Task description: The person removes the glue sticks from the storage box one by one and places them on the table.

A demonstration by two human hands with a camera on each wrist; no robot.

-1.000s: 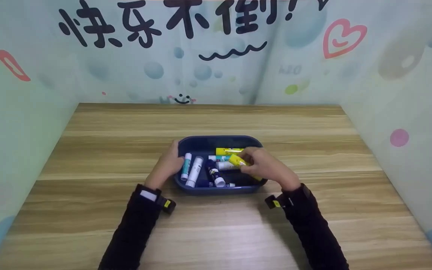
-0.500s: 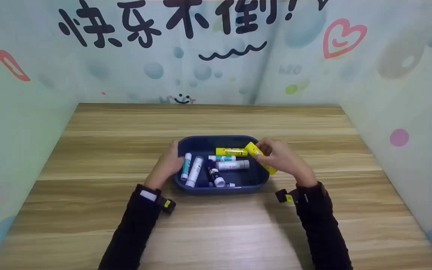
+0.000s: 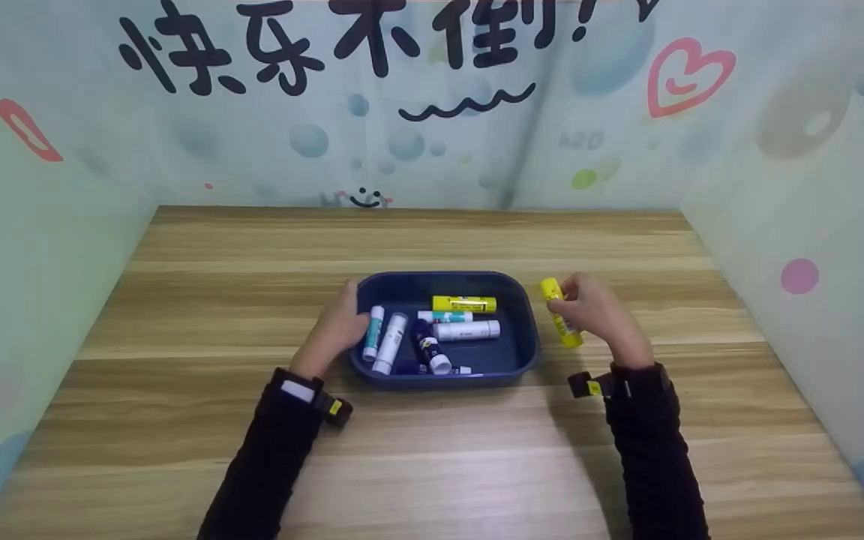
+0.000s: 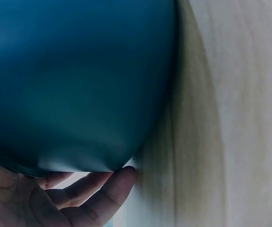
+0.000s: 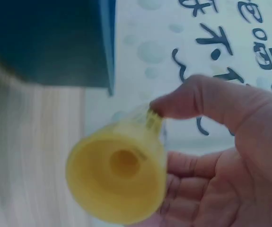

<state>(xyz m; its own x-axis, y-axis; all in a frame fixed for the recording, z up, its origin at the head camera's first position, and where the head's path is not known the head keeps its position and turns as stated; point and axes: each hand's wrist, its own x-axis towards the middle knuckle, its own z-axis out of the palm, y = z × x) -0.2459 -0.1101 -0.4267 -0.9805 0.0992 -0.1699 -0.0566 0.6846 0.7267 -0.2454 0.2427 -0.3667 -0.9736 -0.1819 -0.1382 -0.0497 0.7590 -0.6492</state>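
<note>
My right hand (image 3: 598, 311) pinches a yellow glue stick (image 3: 561, 313) between thumb and fingers, beside the right end of the dark blue bin (image 3: 443, 381). In the right wrist view its hollow yellow base (image 5: 117, 177) faces the camera. My left hand (image 3: 342, 321) holds the bin's left end, thumb over the rim; in the left wrist view the fingers (image 4: 102, 201) lie along the outer wall (image 4: 79, 94). Inside the bin are another yellow glue stick (image 3: 464, 304), white tubes (image 3: 468, 331), teal-and-white tubes (image 3: 373, 334) and a dark blue tube with a white end (image 3: 430, 346).
The bin stands in the middle of a wood-grain table (image 3: 432, 465). Printed curtain-like walls (image 3: 477, 150) close off the back and both sides. A small camera (image 3: 338, 411) is strapped to each wrist.
My right hand has lifted the yellow glue stick out of the bin and carried it right, past the rim. The left hand stays at the bin's left end.
</note>
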